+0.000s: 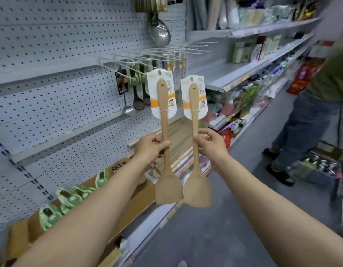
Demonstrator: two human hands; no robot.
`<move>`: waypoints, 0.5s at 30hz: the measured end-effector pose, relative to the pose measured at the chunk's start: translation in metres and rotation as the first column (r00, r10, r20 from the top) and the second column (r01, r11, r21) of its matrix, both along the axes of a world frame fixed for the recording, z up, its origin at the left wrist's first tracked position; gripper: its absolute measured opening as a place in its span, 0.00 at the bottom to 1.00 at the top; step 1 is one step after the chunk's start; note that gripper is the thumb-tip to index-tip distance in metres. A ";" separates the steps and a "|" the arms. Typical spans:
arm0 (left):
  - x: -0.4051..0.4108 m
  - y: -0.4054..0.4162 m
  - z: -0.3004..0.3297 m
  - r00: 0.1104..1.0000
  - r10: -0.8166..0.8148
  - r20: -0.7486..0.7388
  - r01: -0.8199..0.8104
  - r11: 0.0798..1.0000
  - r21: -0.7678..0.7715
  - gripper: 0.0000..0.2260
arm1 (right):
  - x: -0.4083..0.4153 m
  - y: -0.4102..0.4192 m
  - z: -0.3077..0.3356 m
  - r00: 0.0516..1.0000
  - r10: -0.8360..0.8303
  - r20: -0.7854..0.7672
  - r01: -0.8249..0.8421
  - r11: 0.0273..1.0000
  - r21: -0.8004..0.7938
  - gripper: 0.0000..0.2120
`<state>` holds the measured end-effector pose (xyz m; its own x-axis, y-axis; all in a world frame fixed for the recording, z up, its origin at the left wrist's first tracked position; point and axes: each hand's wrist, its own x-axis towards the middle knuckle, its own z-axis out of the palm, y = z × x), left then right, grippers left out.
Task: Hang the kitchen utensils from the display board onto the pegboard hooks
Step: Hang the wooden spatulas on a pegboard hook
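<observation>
Facing the pegboard [51, 45], two wooden spatulas are gripped upright: left hand [150, 149] one spatula [164, 132], right hand [209, 145] the other spatula [194, 135], hooks [157, 53] at twelve o'clock.

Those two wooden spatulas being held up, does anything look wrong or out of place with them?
Nothing stands out. The left hand and right hand each grip a wooden spatula by the handle, blade down, label cards on top. Both look whole, not yet on the pegboard hooks.

Left hand [150, 149] gripped one spatula [165, 151] mid-handle, blade hung below the fingers, right hand [209, 144] pinched a second spatula [195, 151] just beside it, pegboard hooks [157, 54] stood above and beyond both fingertips, pegboard [60, 54] lay left.
</observation>
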<state>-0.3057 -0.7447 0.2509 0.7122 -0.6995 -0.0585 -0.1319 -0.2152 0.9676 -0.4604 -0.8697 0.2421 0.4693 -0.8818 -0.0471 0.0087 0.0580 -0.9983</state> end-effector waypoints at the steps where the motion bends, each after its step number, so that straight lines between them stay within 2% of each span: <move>1: 0.003 -0.020 0.000 1.000 -0.006 -0.001 0.006 1.000 -0.019 0.06 | 0.003 -0.019 0.001 1.000 -0.015 0.005 0.015 1.000 -0.003 0.04; 8: 0.038 -0.174 -0.001 0.999 -0.040 -0.023 0.037 0.993 -0.112 0.07 | 0.035 -0.161 0.024 0.997 -0.033 0.063 0.036 0.998 -0.044 0.06; 11: 0.053 -0.240 0.007 0.999 -0.028 -0.037 0.024 0.992 -0.121 0.08 | 0.050 -0.226 0.037 0.999 -0.037 0.036 0.040 0.995 -0.087 0.03; 15: 0.070 -0.311 0.013 0.999 -0.037 -0.008 0.036 0.991 -0.128 0.08 | 0.067 -0.304 0.048 0.999 -0.005 0.035 0.008 0.994 -0.106 0.04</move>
